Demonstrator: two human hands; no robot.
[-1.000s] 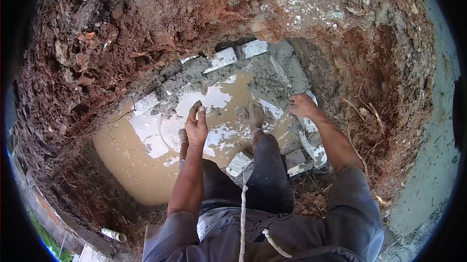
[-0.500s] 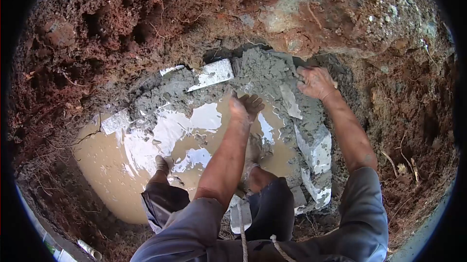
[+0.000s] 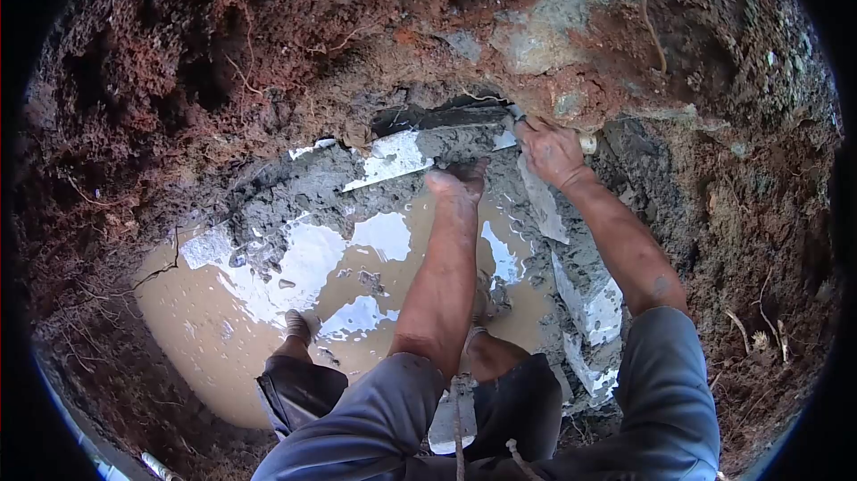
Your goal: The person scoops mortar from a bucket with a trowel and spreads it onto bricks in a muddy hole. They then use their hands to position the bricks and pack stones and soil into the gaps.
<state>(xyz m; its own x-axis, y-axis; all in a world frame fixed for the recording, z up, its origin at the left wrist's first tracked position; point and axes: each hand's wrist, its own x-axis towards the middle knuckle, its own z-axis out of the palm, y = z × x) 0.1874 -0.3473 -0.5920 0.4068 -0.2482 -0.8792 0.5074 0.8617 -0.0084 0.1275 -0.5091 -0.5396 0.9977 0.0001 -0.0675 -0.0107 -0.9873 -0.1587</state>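
Note:
My right hand (image 3: 551, 156) is closed round the handle of a trowel (image 3: 587, 144), whose pale butt end sticks out to the right. Leftward, its muddy blade seems to lie along the back of the wall course; its outline is hard to make out. A block (image 3: 505, 140) coated in grey mortar sits just left of this hand, beside another white-faced block (image 3: 397, 155). Against the front of the mortared block, my left hand (image 3: 458, 180) is open, palm up, its muddy fingers partly hidden in shadow.
Muddy water (image 3: 205, 329) covers the pit floor, where my feet stand. A course of mortar-smeared blocks (image 3: 603, 311) runs down the right side. The red earth wall (image 3: 357, 53) overhangs at the back, with roots (image 3: 652, 17) poking out.
My right hand has moved left with the trowel. The heap of mortar behind my left hand is spread lower, baring the block's edge. My left hand has shifted up and right, against the block.

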